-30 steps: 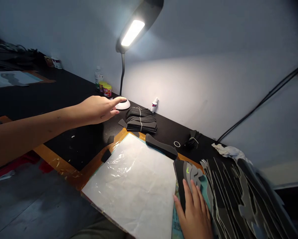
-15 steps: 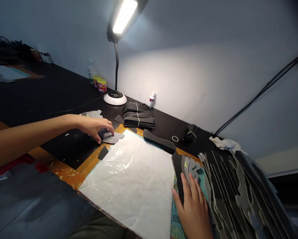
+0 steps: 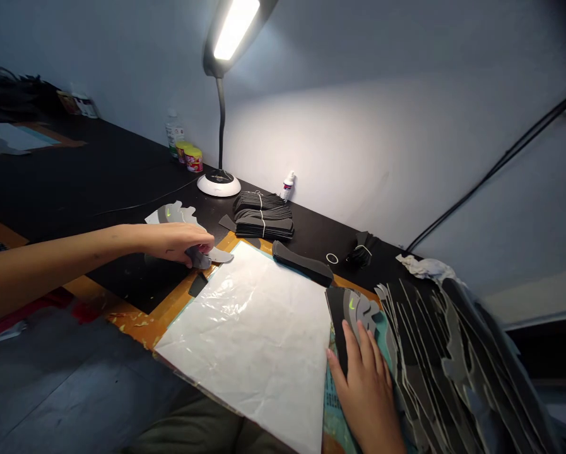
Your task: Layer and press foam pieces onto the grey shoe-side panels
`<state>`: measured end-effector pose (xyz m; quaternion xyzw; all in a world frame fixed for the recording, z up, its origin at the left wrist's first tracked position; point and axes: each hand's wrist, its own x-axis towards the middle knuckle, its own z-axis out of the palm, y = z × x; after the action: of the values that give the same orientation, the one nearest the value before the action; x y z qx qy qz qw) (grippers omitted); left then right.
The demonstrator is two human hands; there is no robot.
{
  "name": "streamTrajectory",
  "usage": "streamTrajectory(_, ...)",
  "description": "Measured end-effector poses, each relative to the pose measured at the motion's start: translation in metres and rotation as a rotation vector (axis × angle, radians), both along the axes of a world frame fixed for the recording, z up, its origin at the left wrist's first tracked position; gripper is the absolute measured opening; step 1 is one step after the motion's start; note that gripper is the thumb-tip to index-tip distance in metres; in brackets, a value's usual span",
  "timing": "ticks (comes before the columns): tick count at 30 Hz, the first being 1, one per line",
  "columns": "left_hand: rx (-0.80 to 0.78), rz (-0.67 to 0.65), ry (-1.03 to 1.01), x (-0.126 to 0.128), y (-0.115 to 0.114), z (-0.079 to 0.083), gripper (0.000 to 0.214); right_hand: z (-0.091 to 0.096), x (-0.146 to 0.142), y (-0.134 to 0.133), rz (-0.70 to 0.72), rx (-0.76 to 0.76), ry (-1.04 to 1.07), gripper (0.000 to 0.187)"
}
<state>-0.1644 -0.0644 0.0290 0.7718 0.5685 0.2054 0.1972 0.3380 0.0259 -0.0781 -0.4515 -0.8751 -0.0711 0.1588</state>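
My left hand (image 3: 188, 241) is closed, its fingers curled around a small dark-grey bunched piece (image 3: 198, 257) that looks like cloth. Beneath that hand lie light-grey cut pieces (image 3: 171, 213) with wavy edges, one bearing a yellow-green mark. Part of them is hidden by the hand and forearm. Flat and with its fingers stretched out, my right hand (image 3: 365, 384) rests on a black and grey cut piece (image 3: 351, 309), which also has a yellow-green mark. Between the two hands lies a white, creased, shiny sheet (image 3: 254, 334) on a board.
A thick row of black and grey cut pieces (image 3: 419, 359) stands at the right. Behind the sheet are a dark curved stack (image 3: 301, 263), a banded bundle (image 3: 264, 217), a lit lamp (image 3: 219, 184) and a small white bottle (image 3: 287, 186). A crumpled white cloth (image 3: 424, 268) lies near the wall.
My left hand has closed more tightly, with the grey bunched piece now showing below its fingers. More of the light-grey cut pieces shows behind it. My right hand stays in place.
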Motion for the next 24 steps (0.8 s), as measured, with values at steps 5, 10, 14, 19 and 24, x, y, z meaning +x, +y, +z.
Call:
streamTrajectory(5, -0.106, 0.051, 0.003, -0.01, -0.003, 0.031, 0.027, 0.001, 0.0, 0.001, 0.009, -0.05, -0.007, 0.061)
streamTrajectory(10, -0.156, 0.178, -0.189, -0.008, 0.002, 0.101, 0.042, 0.006, -0.006, -0.004, -0.007, -0.008, 0.022, 0.058)
streamTrajectory(14, -0.069, -0.003, -0.287, 0.046, 0.019, 0.133, 0.039, 0.019, -0.015, -0.01, 0.057, 0.14, 0.123, 0.056)
streamTrajectory(19, -0.358, -0.4, -0.332, 0.156, 0.063, 0.084, 0.022, 0.044, -0.028, -0.019, 0.128, 0.238, 0.318, 0.051)
streamTrajectory(24, -0.271, -0.317, -0.192, 0.208, 0.101, 0.012, 0.053, 0.069, -0.032, -0.026, 0.171, 0.104, 0.42, 0.052)
